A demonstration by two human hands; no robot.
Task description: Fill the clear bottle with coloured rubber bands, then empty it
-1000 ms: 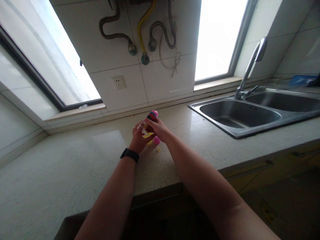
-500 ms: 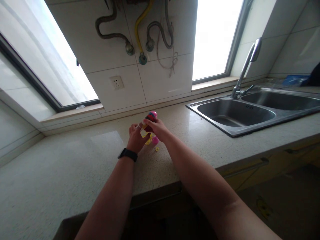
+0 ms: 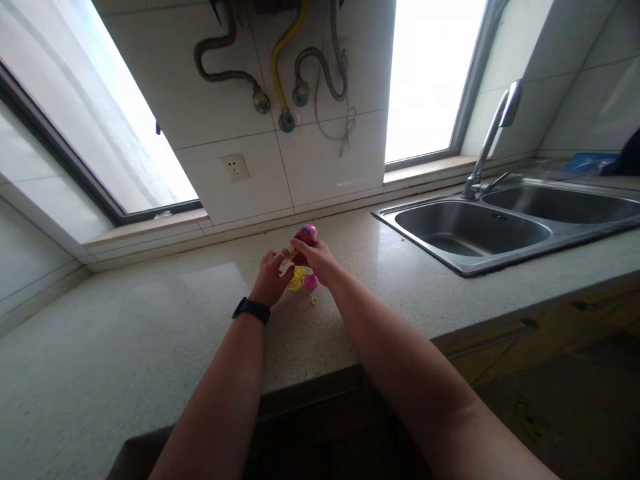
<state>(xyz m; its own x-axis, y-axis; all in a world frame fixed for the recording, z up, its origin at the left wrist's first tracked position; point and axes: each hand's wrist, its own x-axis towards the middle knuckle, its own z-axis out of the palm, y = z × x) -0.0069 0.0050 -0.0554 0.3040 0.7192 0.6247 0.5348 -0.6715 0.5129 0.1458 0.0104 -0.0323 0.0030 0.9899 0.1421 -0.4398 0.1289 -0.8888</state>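
Note:
My right hand (image 3: 316, 257) is closed round a small rounded object (image 3: 307, 233), glossy pink at the top with red, blue and dark bands. Its lower part is hidden by my fingers. Just to the left, my left hand (image 3: 271, 275) pinches a small pale, partly see-through piece (image 3: 286, 259) at the object's lower end; its kind is too small to tell. Beneath the hands, a crumpled yellow thing (image 3: 297, 279) and a round pink piece (image 3: 311, 283) lie on the counter (image 3: 200, 327). A tiny yellow bit (image 3: 314, 301) lies nearer to me.
A double steel sink (image 3: 465, 267) with a faucet (image 3: 483, 153) is set into the counter on the right. Behind stands a tiled wall with a socket (image 3: 235, 167), hoses and a yellow pipe (image 3: 280, 73). A blue item (image 3: 590, 162) lies at the far right.
My left hand has shifted slightly left and down, drawing a little away from my right hand. More of the yellow thing shows between them. The banded object remains in my right hand.

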